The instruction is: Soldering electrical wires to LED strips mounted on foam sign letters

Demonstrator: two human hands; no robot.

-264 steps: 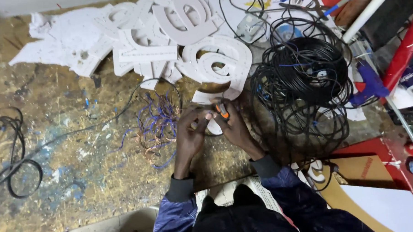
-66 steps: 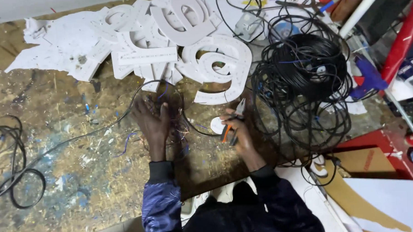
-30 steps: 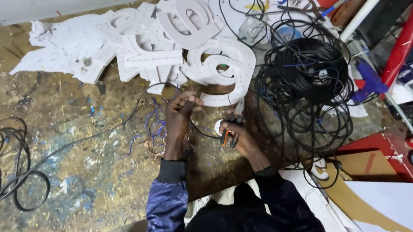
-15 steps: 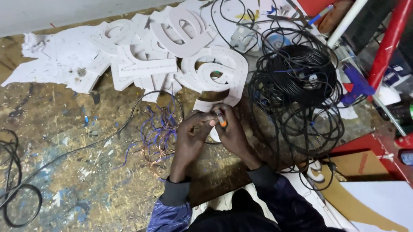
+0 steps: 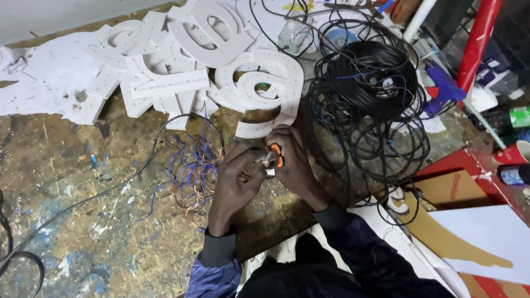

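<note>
Looking down from the head view, both hands meet over a paint-stained wooden bench [image 5: 74, 232]. The right hand [image 5: 295, 168] closes its fingers around an orange-handled tool [image 5: 275, 156], whose tip points toward the left hand [image 5: 238, 182]. The left hand's fingers are curled together, pinching something small at the tool's tip; it is too small to tell what, though a thin black wire [image 5: 131, 177] runs from that spot across the bench to the left. The tool sits between the two hands, just below the lower edge of a white cut-out letter [image 5: 263, 87].

Just left of the left hand lies a tangle of blue and copper wire scraps [image 5: 189, 169]. Above the hands, a pile of white letters [image 5: 168, 64] spreads along the bench's far side, with flat white offcuts [image 5: 34, 86] at its left end. Right of the hands, a big coil of black cable [image 5: 362, 87] lies loose, its loops reaching near the right wrist. Beyond the coil rest a blue glue gun [image 5: 445, 90] and a red pole [image 5: 478, 36]. At the far right stand bottles [image 5: 510, 118] and a red cup [image 5: 515, 154]. Brown cardboard [image 5: 448, 189] and a white sheet [image 5: 497, 241] lie at lower right. Another black cable loop [image 5: 11, 275] sits at the left edge. Dark blue sleeves [image 5: 216, 274] cover both forearms.
</note>
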